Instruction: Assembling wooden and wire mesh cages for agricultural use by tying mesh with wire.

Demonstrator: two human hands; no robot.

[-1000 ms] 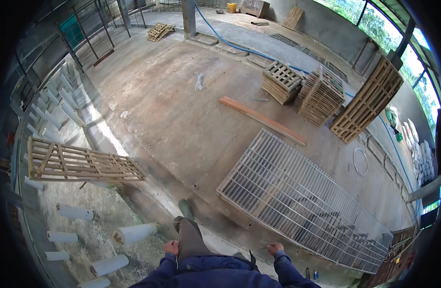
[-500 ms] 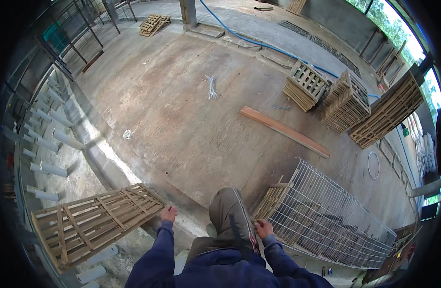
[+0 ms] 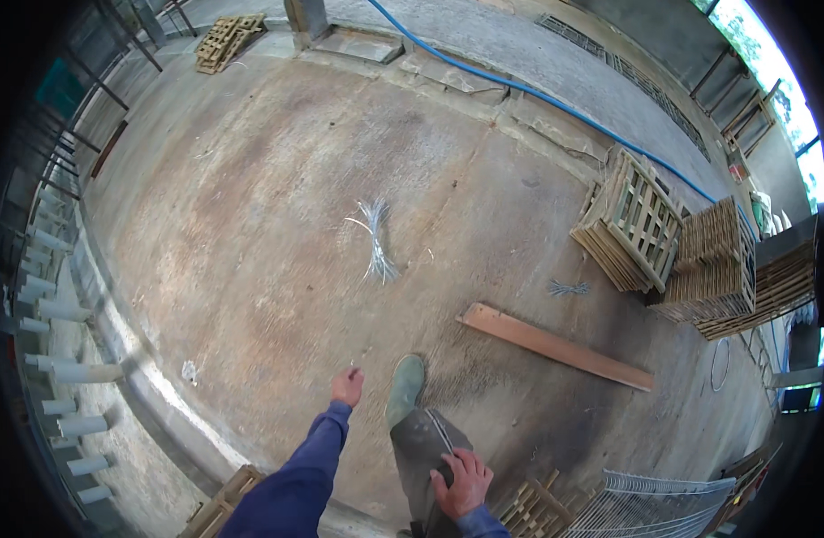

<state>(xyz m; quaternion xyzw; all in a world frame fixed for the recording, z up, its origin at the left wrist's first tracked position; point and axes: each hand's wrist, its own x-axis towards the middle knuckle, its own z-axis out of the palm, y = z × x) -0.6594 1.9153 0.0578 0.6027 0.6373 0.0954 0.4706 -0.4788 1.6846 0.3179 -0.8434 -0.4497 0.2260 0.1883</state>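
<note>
My left hand (image 3: 347,386) reaches out low over the concrete floor, its fingers closed together. Whether something small sits between them I cannot make out. By my trouser knee is my right hand (image 3: 466,484), fingers bent and spread apart, with no object visible in it. Between the hands, my green boot (image 3: 406,386) stands on the floor. Ahead lies a splayed bundle of silvery wire ties (image 3: 375,240), pinched at its middle. A smaller bundle of wire pieces (image 3: 569,288) rests to the right, beyond a reddish-brown plank (image 3: 560,348).
Stacked slatted wooden panels (image 3: 636,220) stand at right, near a blue hose (image 3: 537,94). A wire mesh panel (image 3: 654,502) is at lower right, a wooden frame (image 3: 224,498) at lower left. White pipe stubs (image 3: 80,426) stick up beyond the left ledge.
I have moved forward onto the floor, nearer the wire bundle. The wooden frame and mesh panel have slid toward the lower edge of view. My right hand's fingers have spread.
</note>
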